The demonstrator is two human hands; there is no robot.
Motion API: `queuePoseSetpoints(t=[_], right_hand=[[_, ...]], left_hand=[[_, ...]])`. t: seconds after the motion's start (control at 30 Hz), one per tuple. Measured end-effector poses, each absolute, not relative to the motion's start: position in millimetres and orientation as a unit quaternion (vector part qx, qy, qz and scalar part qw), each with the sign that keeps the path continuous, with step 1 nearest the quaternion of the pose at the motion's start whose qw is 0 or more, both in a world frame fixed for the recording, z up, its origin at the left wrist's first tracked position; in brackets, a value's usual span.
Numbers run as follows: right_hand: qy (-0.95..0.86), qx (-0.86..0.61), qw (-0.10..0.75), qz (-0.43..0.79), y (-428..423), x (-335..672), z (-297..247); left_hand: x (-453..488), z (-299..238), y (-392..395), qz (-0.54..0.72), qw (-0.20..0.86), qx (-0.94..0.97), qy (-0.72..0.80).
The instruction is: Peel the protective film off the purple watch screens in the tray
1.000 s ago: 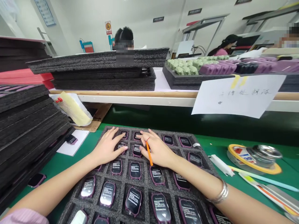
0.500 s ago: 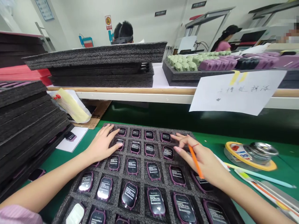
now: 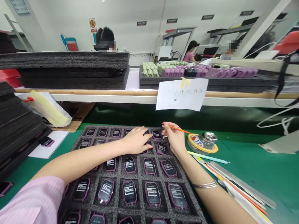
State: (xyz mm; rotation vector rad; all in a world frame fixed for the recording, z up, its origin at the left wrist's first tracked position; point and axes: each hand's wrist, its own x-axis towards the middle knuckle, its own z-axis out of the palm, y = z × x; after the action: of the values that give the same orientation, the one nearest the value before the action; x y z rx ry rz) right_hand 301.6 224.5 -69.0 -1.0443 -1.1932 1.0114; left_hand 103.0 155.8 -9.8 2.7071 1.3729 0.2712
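Note:
A dark foam tray [image 3: 137, 174] lies before me on the green table, its pockets filled with several purple-rimmed watch bodies [image 3: 149, 165] showing lit screens. My left hand [image 3: 136, 140] lies flat across the tray's far right pockets, fingers spread over the watches. My right hand [image 3: 173, 137] is at the tray's far right corner, fingers closed on a thin orange pencil [image 3: 177, 128] that points right. A silver bangle [image 3: 205, 185] sits on my right forearm.
A tape roll with a metal dish [image 3: 202, 142] stands right of the tray, with pens and rulers [image 3: 224, 177] beside it. Foam tray stacks [image 3: 18, 124] rise at left. A shelf [image 3: 149, 95] behind carries foam trays, green and purple parts and a paper note [image 3: 181, 94]. People work beyond.
My left hand has slid from the tray's left side to its far right pockets. My right hand moved to the far right corner with the pencil. The view has swung right.

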Motion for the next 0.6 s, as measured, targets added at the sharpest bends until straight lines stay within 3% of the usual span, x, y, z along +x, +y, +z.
queuePoseSetpoints(t=[0.23, 0.6], right_hand=[[-0.498, -0.428, 0.594, 0.464, 222, 309, -68], [-0.507, -0.412, 0.593, 0.471, 234, 301, -68]], left_hand=[[142, -30, 203, 0.132, 0.035, 0.887, 0.441], [121, -18, 200, 0.187, 0.066, 0.909, 0.367]])
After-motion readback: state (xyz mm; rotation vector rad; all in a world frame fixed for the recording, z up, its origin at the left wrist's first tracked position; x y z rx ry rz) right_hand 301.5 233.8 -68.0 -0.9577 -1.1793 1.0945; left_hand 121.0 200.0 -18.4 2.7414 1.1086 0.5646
